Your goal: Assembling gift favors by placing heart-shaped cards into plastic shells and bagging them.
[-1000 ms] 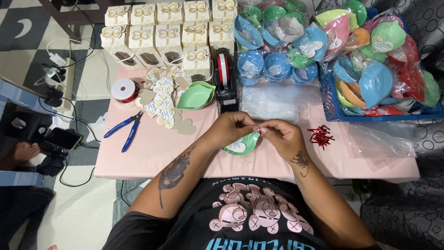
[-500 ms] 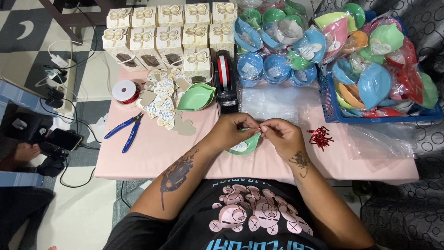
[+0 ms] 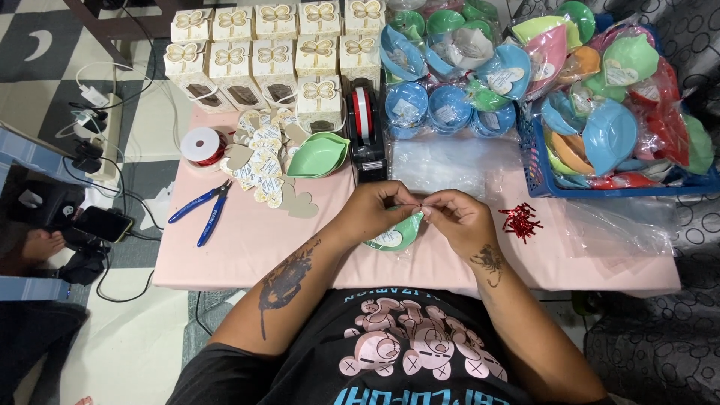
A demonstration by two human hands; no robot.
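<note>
My left hand (image 3: 377, 210) and my right hand (image 3: 459, 216) meet over the front middle of the pink table (image 3: 247, 247). Between them they hold a green leaf-shaped bowl in a clear bag (image 3: 395, 233), which rests on the table under my fingers. My fingertips pinch the gathered bag top, where a small red twist tie (image 3: 421, 207) shows. A heap of red twist ties (image 3: 520, 220) lies just right of my right hand.
Stacked green bowls (image 3: 316, 155), a tape dispenser (image 3: 365, 131), heart-shaped tags (image 3: 264, 169), a ribbon roll (image 3: 202, 146) and blue pliers (image 3: 201, 211) lie to the left. Cream gift boxes (image 3: 259, 52) line the back. Bagged coloured bowls fill a blue basket (image 3: 622, 112) at right. Clear bags (image 3: 450, 161) lie ahead.
My hands stay in the same spot over the bagged bowl; the fingers have shifted slightly at the bag top. Nothing else moved.
</note>
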